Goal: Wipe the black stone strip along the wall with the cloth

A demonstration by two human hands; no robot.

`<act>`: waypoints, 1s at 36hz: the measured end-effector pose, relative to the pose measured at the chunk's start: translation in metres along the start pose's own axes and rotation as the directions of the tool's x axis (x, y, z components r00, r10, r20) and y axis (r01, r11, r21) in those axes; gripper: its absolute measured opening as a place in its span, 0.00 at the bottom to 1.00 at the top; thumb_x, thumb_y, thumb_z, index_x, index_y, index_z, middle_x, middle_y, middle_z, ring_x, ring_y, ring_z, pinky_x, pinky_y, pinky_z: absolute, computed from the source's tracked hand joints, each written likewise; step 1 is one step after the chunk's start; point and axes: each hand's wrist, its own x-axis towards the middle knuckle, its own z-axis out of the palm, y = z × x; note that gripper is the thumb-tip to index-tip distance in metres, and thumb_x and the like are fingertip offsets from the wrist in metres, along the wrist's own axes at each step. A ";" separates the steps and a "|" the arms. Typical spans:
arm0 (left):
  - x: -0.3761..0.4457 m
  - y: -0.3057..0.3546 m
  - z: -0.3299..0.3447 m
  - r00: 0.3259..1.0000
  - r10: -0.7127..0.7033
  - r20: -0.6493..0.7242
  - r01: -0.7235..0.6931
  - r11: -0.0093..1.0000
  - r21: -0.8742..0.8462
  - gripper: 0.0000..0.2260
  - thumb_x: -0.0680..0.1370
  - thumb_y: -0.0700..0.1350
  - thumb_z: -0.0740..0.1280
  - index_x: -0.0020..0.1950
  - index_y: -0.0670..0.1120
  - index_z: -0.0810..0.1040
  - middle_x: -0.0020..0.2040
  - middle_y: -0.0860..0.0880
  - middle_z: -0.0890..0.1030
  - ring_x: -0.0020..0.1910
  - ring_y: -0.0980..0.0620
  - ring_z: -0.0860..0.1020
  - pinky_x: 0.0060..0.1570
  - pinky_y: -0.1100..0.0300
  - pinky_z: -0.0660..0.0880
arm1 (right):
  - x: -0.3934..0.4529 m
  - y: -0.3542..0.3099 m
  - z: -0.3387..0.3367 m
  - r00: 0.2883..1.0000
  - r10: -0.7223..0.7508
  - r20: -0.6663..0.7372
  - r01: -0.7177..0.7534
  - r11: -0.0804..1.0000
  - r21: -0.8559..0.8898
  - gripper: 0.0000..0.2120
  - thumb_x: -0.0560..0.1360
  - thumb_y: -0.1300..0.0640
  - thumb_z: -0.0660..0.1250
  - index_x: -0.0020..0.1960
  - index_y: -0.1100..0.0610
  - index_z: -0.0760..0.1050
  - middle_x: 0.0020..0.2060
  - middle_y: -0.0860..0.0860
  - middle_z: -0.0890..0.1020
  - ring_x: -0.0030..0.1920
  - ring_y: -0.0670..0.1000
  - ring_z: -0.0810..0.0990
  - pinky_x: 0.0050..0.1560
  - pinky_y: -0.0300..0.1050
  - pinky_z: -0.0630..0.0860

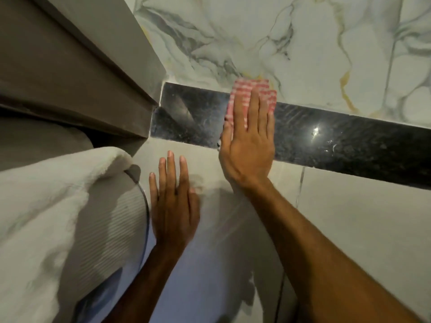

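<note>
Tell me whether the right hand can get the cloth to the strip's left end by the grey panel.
Probably yes. The right hand presses the cloth flat on the strip, and the stretch toward the grey panel lies bare. The left hand rests lower, on the pale surface, off that path.

Veined marble tiles, brown cabinet

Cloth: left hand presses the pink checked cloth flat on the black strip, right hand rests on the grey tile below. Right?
Hands are swapped. In the head view the right hand presses the pink checked cloth flat on the black strip; the left hand rests on the grey tile below.
</note>
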 end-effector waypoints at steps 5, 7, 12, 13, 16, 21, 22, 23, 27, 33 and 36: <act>0.000 0.001 0.005 0.999 -0.035 -0.024 0.035 0.999 -0.014 0.28 0.90 0.53 0.48 0.89 0.45 0.55 0.90 0.39 0.54 0.89 0.38 0.54 0.87 0.35 0.53 | 0.004 -0.016 0.011 0.956 -0.283 0.073 0.279 0.959 0.053 0.34 0.89 0.43 0.51 0.89 0.56 0.49 0.89 0.58 0.51 0.90 0.58 0.48 0.91 0.60 0.51; -0.001 0.006 0.001 0.998 -0.053 -0.022 0.053 0.998 -0.016 0.28 0.90 0.52 0.49 0.89 0.43 0.56 0.89 0.38 0.55 0.88 0.37 0.56 0.87 0.33 0.55 | -0.042 0.007 0.002 0.936 -0.338 0.096 0.333 0.941 0.065 0.32 0.88 0.45 0.55 0.89 0.54 0.55 0.89 0.58 0.55 0.90 0.58 0.51 0.90 0.60 0.55; -0.001 0.026 -0.009 0.997 -0.071 0.016 0.071 0.996 -0.059 0.29 0.89 0.53 0.50 0.89 0.43 0.57 0.89 0.36 0.55 0.88 0.35 0.56 0.85 0.30 0.57 | -0.138 0.085 -0.027 0.997 -0.024 0.072 0.030 0.996 -0.082 0.31 0.87 0.45 0.54 0.88 0.53 0.58 0.87 0.58 0.61 0.88 0.60 0.59 0.86 0.61 0.64; -0.001 0.031 -0.009 0.999 -0.041 0.022 0.043 0.997 -0.062 0.29 0.89 0.54 0.50 0.88 0.43 0.58 0.89 0.36 0.56 0.88 0.34 0.57 0.85 0.30 0.57 | -0.136 0.094 -0.030 0.995 0.089 0.041 -0.084 0.990 -0.116 0.33 0.86 0.45 0.52 0.88 0.55 0.56 0.88 0.59 0.59 0.88 0.61 0.58 0.87 0.61 0.62; -0.004 0.047 -0.004 0.997 0.075 0.020 -0.073 0.995 -0.069 0.30 0.88 0.55 0.52 0.89 0.44 0.58 0.89 0.36 0.56 0.88 0.35 0.56 0.86 0.31 0.55 | -0.092 0.097 -0.032 0.871 0.466 -0.153 -0.482 0.872 -0.083 0.34 0.87 0.45 0.52 0.89 0.57 0.51 0.89 0.59 0.55 0.89 0.61 0.54 0.90 0.60 0.54; -0.002 0.064 0.011 0.987 0.161 -0.014 -0.161 0.987 -0.022 0.30 0.89 0.55 0.53 0.90 0.46 0.55 0.89 0.37 0.55 0.89 0.37 0.54 0.88 0.39 0.46 | -0.005 0.069 -0.013 0.880 0.409 -0.241 -0.427 0.904 -0.030 0.34 0.89 0.42 0.48 0.89 0.60 0.49 0.89 0.61 0.52 0.90 0.62 0.51 0.90 0.61 0.53; -0.002 0.066 0.012 0.987 0.158 -0.018 -0.158 0.987 -0.012 0.30 0.89 0.54 0.53 0.89 0.45 0.55 0.89 0.37 0.56 0.89 0.37 0.54 0.88 0.39 0.47 | -0.005 0.066 -0.009 0.948 0.262 -0.181 -0.272 0.962 -0.029 0.34 0.89 0.43 0.49 0.89 0.58 0.49 0.89 0.60 0.52 0.90 0.61 0.50 0.90 0.61 0.53; -0.002 0.068 0.012 0.988 0.156 -0.020 -0.156 0.988 -0.003 0.29 0.89 0.54 0.53 0.89 0.45 0.55 0.89 0.37 0.56 0.89 0.37 0.55 0.88 0.38 0.49 | -0.013 0.067 -0.007 0.988 0.097 -0.119 -0.101 0.995 -0.024 0.34 0.89 0.43 0.50 0.89 0.57 0.50 0.89 0.59 0.52 0.90 0.60 0.50 0.90 0.60 0.53; -0.001 0.073 0.004 0.986 0.165 0.001 -0.165 0.986 0.011 0.29 0.89 0.53 0.52 0.88 0.42 0.58 0.87 0.35 0.59 0.87 0.35 0.58 0.86 0.33 0.59 | -0.081 0.098 -0.017 0.992 -0.106 -0.068 0.105 0.994 -0.021 0.30 0.87 0.50 0.59 0.87 0.56 0.61 0.87 0.59 0.63 0.89 0.59 0.58 0.90 0.58 0.56; 0.009 0.087 0.003 0.954 0.297 0.038 -0.295 0.954 -0.060 0.31 0.88 0.54 0.51 0.89 0.42 0.56 0.89 0.35 0.55 0.88 0.35 0.54 0.86 0.33 0.54 | -0.106 0.145 -0.044 0.908 0.393 -0.145 -0.409 0.906 -0.104 0.31 0.88 0.49 0.53 0.89 0.58 0.53 0.89 0.59 0.55 0.90 0.61 0.53 0.90 0.60 0.54; 0.015 0.105 0.011 0.930 0.368 0.025 -0.366 0.929 -0.054 0.31 0.88 0.55 0.52 0.89 0.43 0.54 0.89 0.35 0.54 0.89 0.36 0.53 0.87 0.35 0.51 | -0.042 0.154 -0.045 0.793 0.550 -0.263 -0.584 0.808 -0.074 0.32 0.89 0.47 0.48 0.89 0.59 0.51 0.89 0.61 0.54 0.90 0.62 0.51 0.89 0.61 0.54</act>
